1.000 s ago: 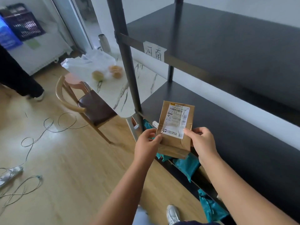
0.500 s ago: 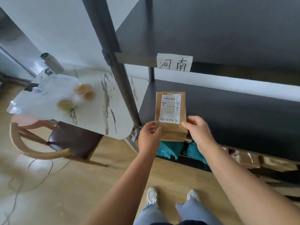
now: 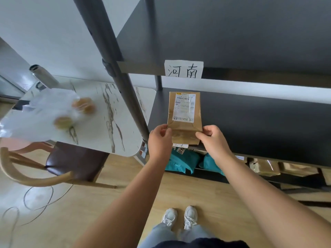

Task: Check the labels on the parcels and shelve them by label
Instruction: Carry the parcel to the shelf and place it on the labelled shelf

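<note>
A brown paper parcel (image 3: pixel 184 130) with a white shipping label (image 3: pixel 184 108) facing me lies over the front left of a dark shelf board (image 3: pixel 250 126). My left hand (image 3: pixel 160 138) pinches its lower left corner and my right hand (image 3: pixel 213 138) pinches its lower right corner. On the edge of the board above hangs a white paper sign (image 3: pixel 184 69) with two handwritten characters. A smaller paper tag (image 3: pixel 180 145) sticks out under the parcel on this board's front edge.
Teal parcels (image 3: pixel 182 161) and brown parcels (image 3: pixel 265 168) fill the shelf below. A grey upright post (image 3: pixel 114 68) stands left of the parcel. A marble-look table (image 3: pixel 107 115) with a bag of fruit, a chair (image 3: pixel 71 163) and floor cables (image 3: pixel 35 199) lie left.
The view has swung to face the shelves. Both hands have carried the parcel forward and down onto the front of the shelf board under the sign.
</note>
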{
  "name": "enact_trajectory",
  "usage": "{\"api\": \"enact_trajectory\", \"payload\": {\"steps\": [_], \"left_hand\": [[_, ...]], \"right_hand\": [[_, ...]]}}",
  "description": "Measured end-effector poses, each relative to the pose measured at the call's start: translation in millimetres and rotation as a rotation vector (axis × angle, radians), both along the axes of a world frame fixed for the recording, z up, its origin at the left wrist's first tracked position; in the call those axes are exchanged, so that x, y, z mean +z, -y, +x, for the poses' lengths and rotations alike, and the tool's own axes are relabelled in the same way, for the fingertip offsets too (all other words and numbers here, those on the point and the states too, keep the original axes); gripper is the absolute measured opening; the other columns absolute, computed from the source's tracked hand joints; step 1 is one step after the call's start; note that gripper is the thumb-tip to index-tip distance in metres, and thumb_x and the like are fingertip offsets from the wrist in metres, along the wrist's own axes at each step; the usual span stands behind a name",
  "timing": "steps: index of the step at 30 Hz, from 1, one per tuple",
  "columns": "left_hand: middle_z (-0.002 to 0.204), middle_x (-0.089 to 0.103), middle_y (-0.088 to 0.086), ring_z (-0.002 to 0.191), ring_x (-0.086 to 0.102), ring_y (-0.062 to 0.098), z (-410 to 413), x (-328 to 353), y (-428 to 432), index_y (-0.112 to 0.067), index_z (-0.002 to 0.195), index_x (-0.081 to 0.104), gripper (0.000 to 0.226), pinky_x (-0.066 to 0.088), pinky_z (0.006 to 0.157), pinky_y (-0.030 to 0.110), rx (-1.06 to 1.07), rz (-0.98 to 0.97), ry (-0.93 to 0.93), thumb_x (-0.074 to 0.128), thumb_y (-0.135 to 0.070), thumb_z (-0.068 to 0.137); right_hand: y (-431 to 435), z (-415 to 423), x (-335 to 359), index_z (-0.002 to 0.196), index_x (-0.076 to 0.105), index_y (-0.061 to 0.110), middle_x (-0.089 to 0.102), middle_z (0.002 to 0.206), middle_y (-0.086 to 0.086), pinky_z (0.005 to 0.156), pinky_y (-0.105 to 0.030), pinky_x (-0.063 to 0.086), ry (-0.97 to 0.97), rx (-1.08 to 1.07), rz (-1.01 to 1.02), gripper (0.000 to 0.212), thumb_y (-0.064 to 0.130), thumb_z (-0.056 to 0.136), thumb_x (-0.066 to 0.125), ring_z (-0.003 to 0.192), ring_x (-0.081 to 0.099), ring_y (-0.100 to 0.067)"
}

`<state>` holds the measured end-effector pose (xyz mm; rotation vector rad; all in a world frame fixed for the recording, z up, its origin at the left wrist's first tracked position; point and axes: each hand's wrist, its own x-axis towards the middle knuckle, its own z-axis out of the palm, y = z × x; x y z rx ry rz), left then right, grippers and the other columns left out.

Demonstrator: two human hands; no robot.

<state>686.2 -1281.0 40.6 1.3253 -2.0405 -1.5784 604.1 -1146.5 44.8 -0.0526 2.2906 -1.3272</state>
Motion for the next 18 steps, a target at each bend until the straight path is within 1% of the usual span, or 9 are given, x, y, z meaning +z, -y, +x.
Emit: {"api": "enact_trajectory", "payload": {"steps": [2, 5, 7, 8, 10, 12, 14, 15, 18], "left_hand": [[0.108, 0.071, -0.004, 0.084, 0.064, 0.013, -5.8, 2.2, 3.3, -0.019, 0.125, 0.065, 0.032, 0.047, 0.065, 0.024, -0.064, -0.017, 0.013, 0.055, -0.027, 0.096], [0.114, 0.07, -0.004, 0.094, 0.063, 0.011, -13.1, 8.2, 9.8, -0.018, 0.127, 0.065, 0.033, 0.045, 0.069, 0.021, -0.137, -0.048, 0.036, 0.052, -0.024, 0.097], [0.12, 0.069, -0.002, 0.095, 0.06, 0.01, -17.8, 11.1, 16.2, -0.017, 0.129, 0.064, 0.034, 0.044, 0.075, 0.022, -0.184, -0.075, 0.05, 0.05, -0.021, 0.098], [0.122, 0.068, -0.001, 0.094, 0.059, 0.01, -19.7, 12.0, 19.6, -0.016, 0.13, 0.063, 0.034, 0.042, 0.075, 0.021, -0.209, -0.091, 0.067, 0.049, -0.021, 0.099], [0.124, 0.064, -0.002, 0.086, 0.058, 0.009, -20.5, 9.8, 24.5, -0.019, 0.131, 0.061, 0.035, 0.041, 0.064, 0.02, -0.274, -0.121, 0.102, 0.046, -0.019, 0.099], [0.129, 0.062, -0.001, 0.084, 0.062, 0.012, -16.4, 8.4, 25.3, -0.025, 0.132, 0.059, 0.038, 0.045, 0.062, 0.024, -0.331, -0.142, 0.118, 0.042, -0.019, 0.098], [0.138, 0.058, 0.002, 0.093, 0.066, 0.022, -10.1, 7.3, 22.9, -0.028, 0.139, 0.052, 0.044, 0.053, 0.072, 0.034, -0.372, -0.161, 0.137, 0.041, -0.02, 0.097], [0.142, 0.054, 0.002, 0.097, 0.066, 0.023, -7.1, 7.1, 21.1, -0.028, 0.143, 0.049, 0.046, 0.054, 0.076, 0.036, -0.374, -0.163, 0.14, 0.042, -0.02, 0.098], [0.142, 0.051, 0.003, 0.096, 0.057, 0.015, 1.8, 6.0, 16.1, -0.023, 0.144, 0.046, 0.045, 0.049, 0.076, 0.032, -0.326, -0.172, 0.145, 0.046, -0.018, 0.098]], "right_hand": [[5.3, -6.1, 3.2, 0.12, 0.054, 0.016, 0.062, 0.106, 0.004, 0.07, -0.027, 0.041, 0.012, -0.018, -0.006, 0.032, 0.026, 0.091, 0.064, 0.1, 0.06, -0.017], [13.8, -13.6, 6.9, 0.133, 0.051, 0.014, 0.058, 0.112, 0.004, 0.081, -0.028, 0.038, 0.032, -0.024, -0.007, 0.042, 0.024, 0.094, 0.062, 0.1, 0.054, -0.014], [20.2, -15.8, 9.0, 0.139, 0.048, 0.014, 0.059, 0.123, 0.002, 0.085, -0.028, 0.037, 0.04, -0.01, 0.003, 0.047, 0.024, 0.095, 0.061, 0.102, 0.052, -0.013], [23.3, -15.7, 9.8, 0.141, 0.046, 0.014, 0.058, 0.128, 0.0, 0.085, -0.028, 0.037, 0.043, 0.002, 0.013, 0.049, 0.024, 0.095, 0.06, 0.103, 0.052, -0.013], [27.8, -14.3, 8.7, 0.144, 0.042, 0.016, 0.058, 0.132, -0.001, 0.082, -0.029, 0.038, 0.04, 0.03, 0.045, 0.052, 0.024, 0.095, 0.059, 0.102, 0.054, -0.015], [30.0, -11.7, 7.8, 0.146, 0.039, 0.017, 0.057, 0.132, -0.002, 0.079, -0.029, 0.038, 0.027, 0.047, 0.084, 0.055, 0.024, 0.095, 0.059, 0.1, 0.054, -0.016], [29.3, -9.5, 7.1, 0.149, 0.036, 0.017, 0.054, 0.139, -0.003, 0.083, -0.03, 0.039, 0.024, 0.054, 0.099, 0.06, 0.024, 0.094, 0.059, 0.108, 0.056, -0.019], [28.1, -8.7, 6.9, 0.15, 0.035, 0.017, 0.052, 0.144, -0.003, 0.087, -0.03, 0.039, 0.025, 0.052, 0.101, 0.062, 0.024, 0.094, 0.06, 0.116, 0.055, -0.021], [22.4, -4.5, 9.5, 0.152, 0.033, 0.017, 0.044, 0.152, -0.006, 0.094, -0.031, 0.037, 0.018, 0.027, 0.115, 0.064, 0.022, 0.094, 0.06, 0.132, 0.048, -0.025]]}}
